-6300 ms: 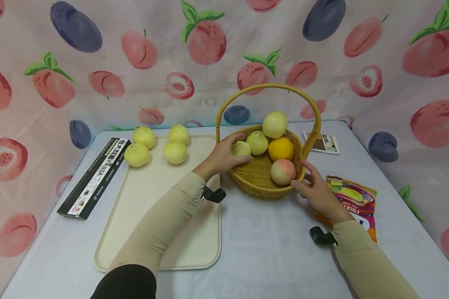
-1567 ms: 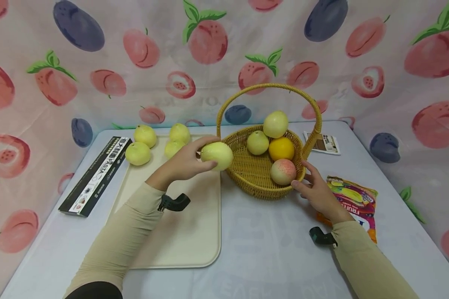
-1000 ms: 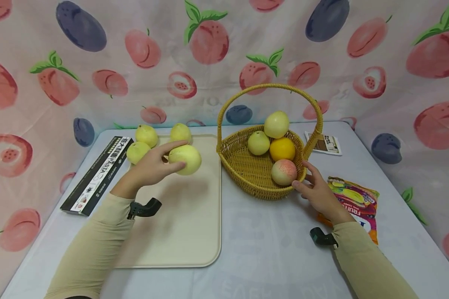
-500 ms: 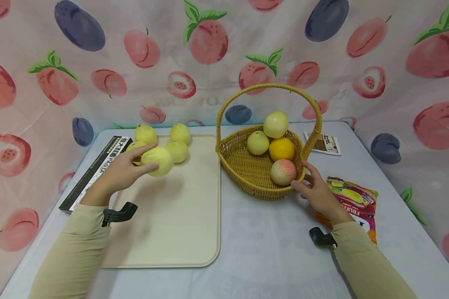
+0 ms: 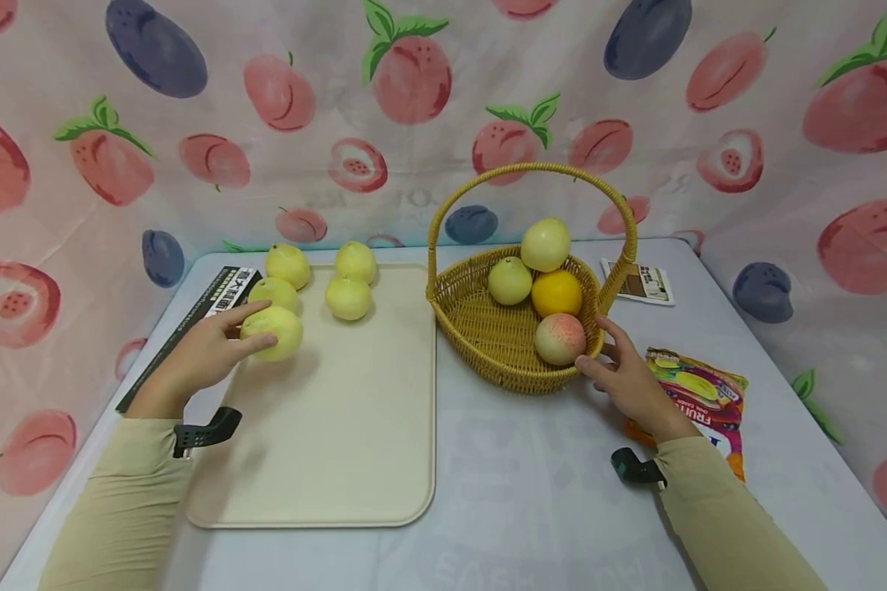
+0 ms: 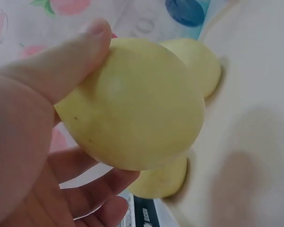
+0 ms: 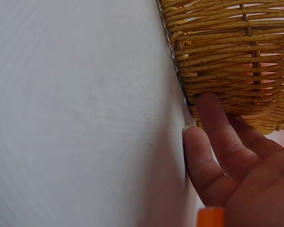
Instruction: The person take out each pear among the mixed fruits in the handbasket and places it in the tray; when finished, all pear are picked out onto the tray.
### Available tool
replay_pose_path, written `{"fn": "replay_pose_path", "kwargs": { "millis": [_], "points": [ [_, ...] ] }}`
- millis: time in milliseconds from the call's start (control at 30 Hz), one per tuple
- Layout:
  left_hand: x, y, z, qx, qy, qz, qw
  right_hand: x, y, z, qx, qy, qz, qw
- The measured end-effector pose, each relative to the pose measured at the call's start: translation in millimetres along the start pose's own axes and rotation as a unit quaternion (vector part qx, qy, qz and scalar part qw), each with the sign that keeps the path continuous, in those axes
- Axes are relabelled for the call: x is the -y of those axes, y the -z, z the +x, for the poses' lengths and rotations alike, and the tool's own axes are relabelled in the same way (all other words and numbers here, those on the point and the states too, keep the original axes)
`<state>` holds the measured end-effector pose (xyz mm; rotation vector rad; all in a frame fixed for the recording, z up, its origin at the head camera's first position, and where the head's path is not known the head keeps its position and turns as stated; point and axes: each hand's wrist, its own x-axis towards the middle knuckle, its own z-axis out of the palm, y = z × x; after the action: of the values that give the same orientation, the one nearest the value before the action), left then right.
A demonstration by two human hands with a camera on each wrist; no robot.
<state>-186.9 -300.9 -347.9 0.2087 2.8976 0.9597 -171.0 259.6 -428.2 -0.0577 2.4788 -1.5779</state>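
In the head view my left hand (image 5: 203, 349) holds a round pale yellow-green pear (image 5: 276, 335) over the left edge of a cream tray (image 5: 340, 443). The left wrist view shows the thumb on one side of this pear (image 6: 137, 104) and curled fingers on the other. Several like pears, among them a front one (image 5: 349, 297), sit at the tray's far end. My right hand (image 5: 631, 382) touches the right side of a wicker basket (image 5: 480, 349); in the right wrist view its fingers (image 7: 222, 137) lie fairly straight against the outer wall.
In the basket are a small green pear (image 5: 509, 281), a big pale pear (image 5: 545, 245), an orange (image 5: 557, 294) and a peach (image 5: 560, 339). A black pasta box (image 5: 185, 336) lies left of the tray. A candy bag (image 5: 697, 394) and a small packet (image 5: 642, 282) lie right.
The left hand has taken a pale pear out of the basket and carried it leftward over the tray, to just in front of the left pears. My right hand has stayed at the basket.
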Motion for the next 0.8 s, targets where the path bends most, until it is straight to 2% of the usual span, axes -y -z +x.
{"fn": "replay_pose_path", "kwargs": {
  "millis": [267,433,567,800],
  "points": [
    [22.7,-3.9,3.7,0.017,0.045,-0.007,0.9988,-1.4,0.5,0.7,0.001,0.000,-0.001,1.0000],
    [34.8,-7.5,5.3,0.010,0.053,-0.024,0.9982,-0.7,0.6,0.2,-0.001,0.002,-0.002,1.0000],
    [43.1,-11.4,5.7,0.007,0.073,-0.042,0.9964,-0.4,0.4,-0.2,-0.001,0.003,-0.002,1.0000],
    [52.0,-20.3,7.3,-0.009,0.094,-0.087,0.9917,-0.1,0.0,-0.3,0.000,0.000,0.000,1.0000]
  ]
}}
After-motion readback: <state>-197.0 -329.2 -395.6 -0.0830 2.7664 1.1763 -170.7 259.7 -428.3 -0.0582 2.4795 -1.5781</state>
